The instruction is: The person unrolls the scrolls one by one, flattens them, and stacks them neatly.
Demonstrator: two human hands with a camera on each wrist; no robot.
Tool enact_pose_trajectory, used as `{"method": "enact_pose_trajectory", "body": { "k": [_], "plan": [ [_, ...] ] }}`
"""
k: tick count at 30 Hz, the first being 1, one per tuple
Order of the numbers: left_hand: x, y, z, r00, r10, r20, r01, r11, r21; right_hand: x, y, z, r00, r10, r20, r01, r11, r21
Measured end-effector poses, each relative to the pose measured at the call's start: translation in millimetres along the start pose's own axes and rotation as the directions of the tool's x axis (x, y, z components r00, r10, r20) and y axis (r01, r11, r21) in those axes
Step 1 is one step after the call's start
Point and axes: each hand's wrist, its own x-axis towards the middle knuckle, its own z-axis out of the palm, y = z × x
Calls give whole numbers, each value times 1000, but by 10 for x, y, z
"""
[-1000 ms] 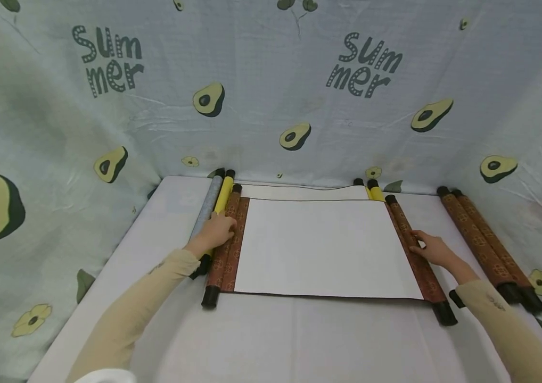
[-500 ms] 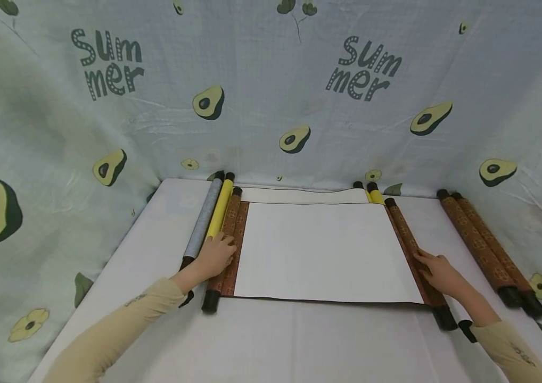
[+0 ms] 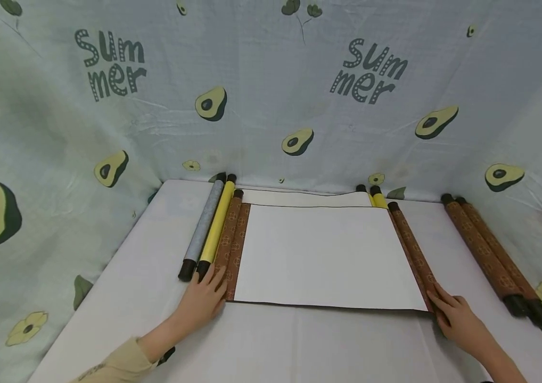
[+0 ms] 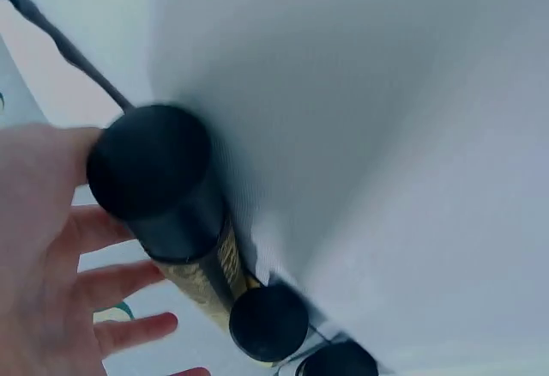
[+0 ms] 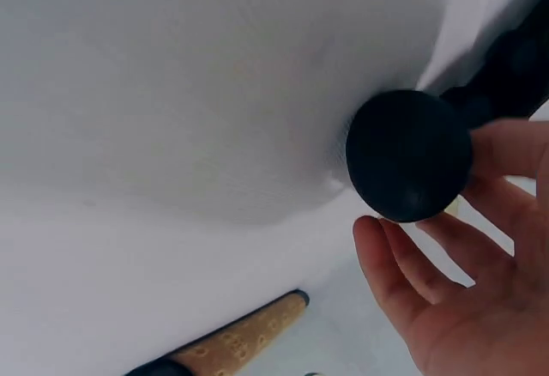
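Observation:
A scroll with a blank white sheet [image 3: 319, 255] lies unrolled, its brown patterned rollers at left and right. My left hand [image 3: 202, 303] is at the near end of the left roller [image 3: 228, 234]. In the left wrist view its thumb touches the black end cap [image 4: 154, 170], while the other fingers spread out fairly straight. My right hand [image 3: 462, 324] holds the near end of the right roller [image 3: 412, 244]. In the right wrist view thumb and bent fingers lie around its black cap [image 5: 410, 154].
Grey [image 3: 206, 223] and yellow [image 3: 218, 221] rollers lie left of the brown one. Another pale sheet [image 3: 306, 198] shows behind the white one. Two brown rolled scrolls [image 3: 484, 255] lie at the right table edge. Avocado-print cloth [image 3: 252, 69] walls the back and sides.
Both hands have slid along the rollers toward the near ends. The left hand's fingers have spread. The scroll has stayed laid out in the same place.

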Motion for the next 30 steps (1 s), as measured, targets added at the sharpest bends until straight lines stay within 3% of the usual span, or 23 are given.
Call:
{"method": "enact_pose_trajectory", "body": {
  "k": [8, 12, 16, 23, 30],
  "plan": [
    [-173, 50, -72, 998, -15, 65, 16, 999, -28, -329, -53, 36, 997, -4, 76, 4, 1000, 1],
    [-186, 14, -70, 999, -27, 45, 29, 998, -53, -380, -35, 65, 999, -41, -6, 41, 999, -14],
    [-213, 4, -40, 1000, -22, 19, 23, 998, -56, -384, -21, 84, 994, -66, -83, 64, 998, -27],
    [-204, -33, 19, 998, -40, -55, 38, 999, -33, -357, -23, 72, 994, -60, -88, 58, 998, -18],
    [-121, -101, 62, 998, -53, -27, 52, 999, -14, -210, -15, 39, 995, -71, -74, 70, 997, -15]
  ]
}}
